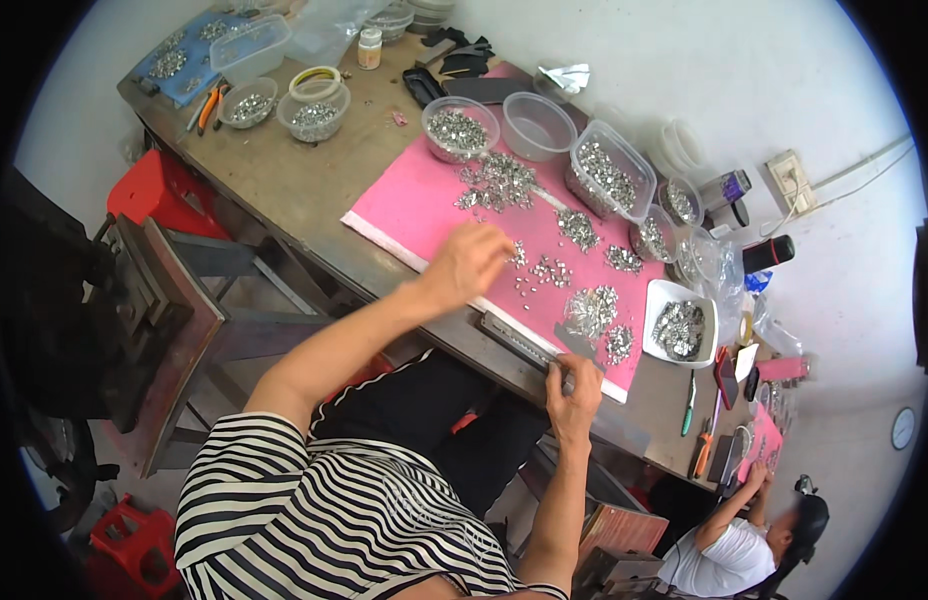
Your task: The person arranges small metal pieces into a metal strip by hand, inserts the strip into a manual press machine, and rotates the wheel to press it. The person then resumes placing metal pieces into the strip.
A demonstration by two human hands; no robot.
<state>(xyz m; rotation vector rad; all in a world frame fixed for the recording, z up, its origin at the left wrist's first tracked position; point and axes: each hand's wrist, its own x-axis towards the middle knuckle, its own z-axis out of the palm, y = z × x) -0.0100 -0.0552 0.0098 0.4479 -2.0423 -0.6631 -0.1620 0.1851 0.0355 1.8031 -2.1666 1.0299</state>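
A pink mat (404,200) with a white edge lies on the table, with several heaps of small shiny metal pieces (499,182) on it. Over the mat's near part, my left hand (471,262) has its fingers bent and drawn together, tips beside a loose scatter of metal pieces (551,272). Whatever is between those fingertips is too small to make out. Along the mat's front edge lies a long grey metal bar (519,340) with a row of small marks or pieces along it. My right hand (574,390) is closed around its right end.
Clear tubs of metal pieces (609,172) line the back, beside an empty round bowl (539,127). A white square dish (681,325) stands at right, near a green-handled tool (689,405) and orange-handled pliers (702,455). A co-worker (729,545) sits farther right.
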